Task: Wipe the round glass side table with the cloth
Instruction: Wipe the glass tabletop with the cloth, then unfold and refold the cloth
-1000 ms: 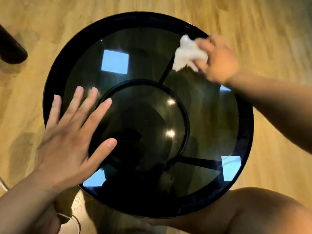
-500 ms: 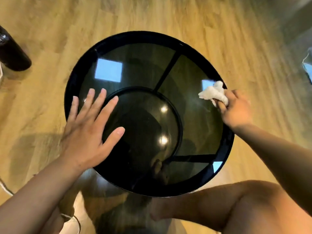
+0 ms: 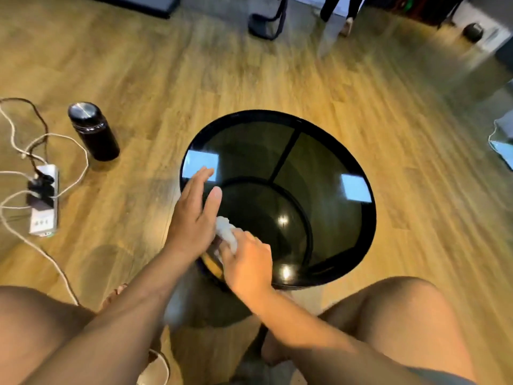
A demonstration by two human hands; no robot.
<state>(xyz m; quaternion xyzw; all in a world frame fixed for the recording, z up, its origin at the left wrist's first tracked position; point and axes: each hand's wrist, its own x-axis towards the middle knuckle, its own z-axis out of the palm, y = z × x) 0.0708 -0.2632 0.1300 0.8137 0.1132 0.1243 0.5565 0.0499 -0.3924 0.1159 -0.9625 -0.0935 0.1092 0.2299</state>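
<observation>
Warm light, glass glare, motion-blurred, warped edges

The table (image 3: 327,173) is round, its dark smoked glass ringed by a black rim, and it stands on a wooden floor. Through the top show a smaller black ring and thin dark spokes running out to the edge. Bright square reflections sit on the glass at the left and right. The cloth (image 3: 227,234), small, white and crumpled, lies bunched on the near-left part of the glass, close to the rim.
</observation>
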